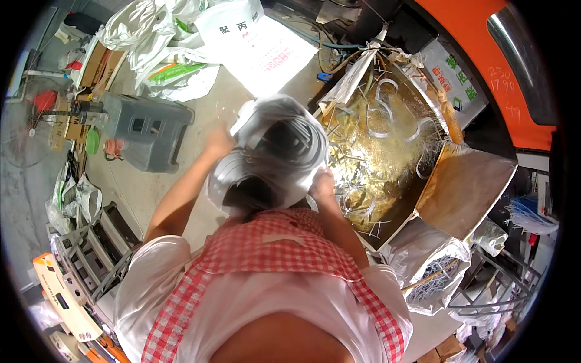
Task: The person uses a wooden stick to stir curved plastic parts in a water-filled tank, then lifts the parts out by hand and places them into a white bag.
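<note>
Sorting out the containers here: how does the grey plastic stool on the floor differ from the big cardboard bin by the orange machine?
The grey stool is moulded plastic, small, closed on top, standing at the person's left. The cardboard bin is brown, far larger, open, holding white plastic strips, at the person's right. Both rest on the floor.

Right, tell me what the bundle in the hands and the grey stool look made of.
Bundle: looks like pale grey-white plastic strips stacked in curved layers, slightly glossy; could be thin metal, hard to tell. Both the left hand and the right hand grip it.
Grey stool: moulded plastic, matte, with cut-out slots.
</note>
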A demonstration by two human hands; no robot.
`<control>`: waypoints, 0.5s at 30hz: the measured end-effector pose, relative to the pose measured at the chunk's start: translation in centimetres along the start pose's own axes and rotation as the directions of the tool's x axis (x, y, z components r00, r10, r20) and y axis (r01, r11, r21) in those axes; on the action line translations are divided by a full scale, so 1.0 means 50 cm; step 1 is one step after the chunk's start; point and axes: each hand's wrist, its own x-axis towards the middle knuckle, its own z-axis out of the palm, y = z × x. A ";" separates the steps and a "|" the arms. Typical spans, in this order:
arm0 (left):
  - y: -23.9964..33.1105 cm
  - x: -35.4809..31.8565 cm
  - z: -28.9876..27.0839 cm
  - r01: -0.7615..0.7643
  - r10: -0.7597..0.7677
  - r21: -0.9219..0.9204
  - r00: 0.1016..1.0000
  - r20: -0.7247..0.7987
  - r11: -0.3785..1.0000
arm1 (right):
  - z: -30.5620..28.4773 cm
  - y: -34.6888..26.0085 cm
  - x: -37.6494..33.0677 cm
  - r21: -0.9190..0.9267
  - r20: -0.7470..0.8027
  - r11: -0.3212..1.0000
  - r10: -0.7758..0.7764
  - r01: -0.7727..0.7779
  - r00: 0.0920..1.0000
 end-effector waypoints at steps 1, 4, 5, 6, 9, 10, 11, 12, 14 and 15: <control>-0.020 0.012 -0.006 0.023 -0.038 0.056 0.957 0.286 0.998 | 0.003 0.000 0.003 0.095 0.034 0.987 0.127 -0.130 0.991; -0.084 0.029 0.053 -0.012 0.011 0.014 0.997 0.076 1.000 | 0.115 -0.106 -0.071 0.406 -0.011 0.899 0.184 -0.163 0.983; -0.114 0.030 0.081 -0.008 0.003 -0.042 0.992 -0.123 0.999 | 0.145 -0.142 -0.103 0.369 -0.165 0.912 0.253 -0.179 0.953; -0.153 0.045 0.096 0.039 -0.085 -0.264 0.982 -0.168 0.964 | 0.156 -0.139 -0.105 0.388 -0.050 0.910 0.179 -0.146 0.983; -0.191 0.084 0.085 0.069 -0.145 -0.468 0.981 -0.128 0.881 | 0.190 -0.172 -0.132 0.435 0.132 0.892 0.069 -0.120 0.989; -0.217 0.104 0.072 0.181 -0.194 -0.515 0.981 0.028 0.838 | 0.223 -0.212 -0.169 0.407 0.093 0.902 0.118 -0.146 0.989; -0.236 0.116 0.040 0.293 -0.240 -0.530 0.956 0.168 0.796 | 0.245 -0.221 -0.179 0.348 0.050 0.917 0.190 -0.196 0.980; -0.249 0.131 0.015 0.335 -0.278 -0.578 0.942 0.188 0.744 | 0.265 -0.232 -0.189 0.287 0.006 0.925 0.260 -0.250 0.966; -0.218 0.143 -0.038 0.442 -0.408 -0.621 0.889 0.208 0.647 | 0.266 -0.272 -0.209 0.272 0.116 0.931 0.221 -0.245 0.968; -0.196 0.134 -0.069 0.471 -0.436 -0.650 0.870 0.230 0.597 | 0.266 -0.283 -0.213 0.240 0.227 0.941 0.187 -0.241 0.956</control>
